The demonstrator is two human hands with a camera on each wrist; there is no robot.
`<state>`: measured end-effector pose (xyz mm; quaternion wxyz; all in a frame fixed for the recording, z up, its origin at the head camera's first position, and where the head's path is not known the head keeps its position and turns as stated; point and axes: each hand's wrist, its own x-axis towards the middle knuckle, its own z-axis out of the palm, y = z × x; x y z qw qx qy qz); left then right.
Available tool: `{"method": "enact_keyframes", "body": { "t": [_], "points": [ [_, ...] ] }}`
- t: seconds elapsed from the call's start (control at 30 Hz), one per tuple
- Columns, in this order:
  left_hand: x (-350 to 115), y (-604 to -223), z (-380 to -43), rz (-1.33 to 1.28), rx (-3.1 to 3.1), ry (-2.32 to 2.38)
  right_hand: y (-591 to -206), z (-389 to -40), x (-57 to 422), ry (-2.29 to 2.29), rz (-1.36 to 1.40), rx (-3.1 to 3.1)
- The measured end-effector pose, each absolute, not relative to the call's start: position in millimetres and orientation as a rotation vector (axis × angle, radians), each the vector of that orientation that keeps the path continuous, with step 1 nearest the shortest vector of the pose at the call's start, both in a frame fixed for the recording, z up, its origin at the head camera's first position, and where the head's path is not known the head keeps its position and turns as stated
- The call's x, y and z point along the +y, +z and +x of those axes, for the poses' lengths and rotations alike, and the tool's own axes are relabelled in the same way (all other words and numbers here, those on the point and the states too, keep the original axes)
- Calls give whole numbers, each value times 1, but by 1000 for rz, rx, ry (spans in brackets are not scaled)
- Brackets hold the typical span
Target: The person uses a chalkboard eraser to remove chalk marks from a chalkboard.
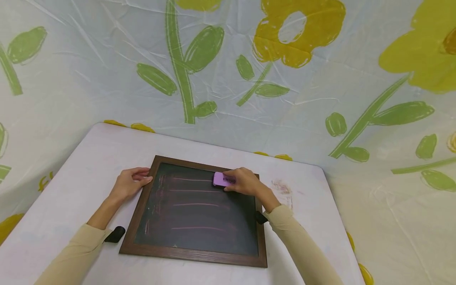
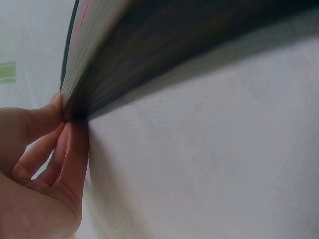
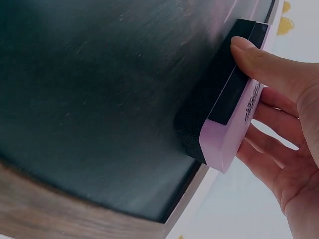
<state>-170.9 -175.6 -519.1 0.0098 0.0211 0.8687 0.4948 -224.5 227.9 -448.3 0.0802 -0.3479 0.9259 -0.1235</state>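
A small chalkboard (image 1: 206, 217) in a brown wooden frame (image 1: 192, 254) lies on the white-covered table. Several pink chalk lines run across its dark face, with smudges along the left side. My left hand (image 1: 127, 184) pinches the frame's left edge near the far corner. In the left wrist view the thumb is on one side of that edge (image 2: 92, 64) and the fingers on the other. My right hand (image 1: 246, 183) grips a purple chalkboard eraser (image 1: 219, 179) near the board's far edge. Its black felt (image 3: 192, 134) faces the board in the right wrist view.
The tabletop (image 1: 107, 158) has a reddish smudge (image 1: 283, 188) right of the board. Behind the table hangs a pale curtain (image 1: 221, 130) with yellow flowers and green leaves. Black straps (image 1: 115, 234) show near both wrists.
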Motion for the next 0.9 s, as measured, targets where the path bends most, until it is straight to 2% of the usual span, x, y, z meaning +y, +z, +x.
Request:
{"method": "enact_keyframes", "body": {
  "t": [0.9],
  "points": [
    [-175,-520,-170,67,2729,1546,-450,-233,183,-285,-1068,2714]
  ]
}}
